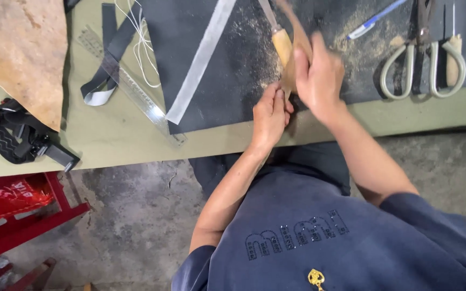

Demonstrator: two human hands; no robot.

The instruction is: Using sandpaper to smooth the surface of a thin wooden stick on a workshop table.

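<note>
In the head view, both hands meet at the near edge of a black mat point(233, 97) lying on an olive-green table point(114, 140). The left hand point(269, 116) is closed, its fingers curled around the lower end of a narrow tan leather piece point(288, 75), pinning it at the mat's edge. The right hand point(319, 75), blurred, is wrapped around the same piece just above and to the right of the left hand's hold; its fingers are folded shut on the leather, and the strip runs up out of the fist toward the top of the frame. The two hands are touching or nearly so; I cannot tell which.

Just above the grip, almost touching the leather, lies a knife with a pale wooden handle point(282, 46), blade pointing away from the person. Sawdust-like dust point(362, 43) is scattered over the mat around and to the right of the hands. Further right of the grip lie large metal shears point(422, 64), and above them a blue pen point(376, 19). Left of the grip a long grey strip point(200, 59) lies diagonally on the mat, then a clear ruler point(130, 86), a looped dark strap point(103, 70) and white cord point(141, 37). Well to the left sit a tan hide point(22, 54) and a black bundle of webbing with buckles point(17, 137). Below the table edge, a red stool point(22, 215) stands on the concrete floor.
</note>
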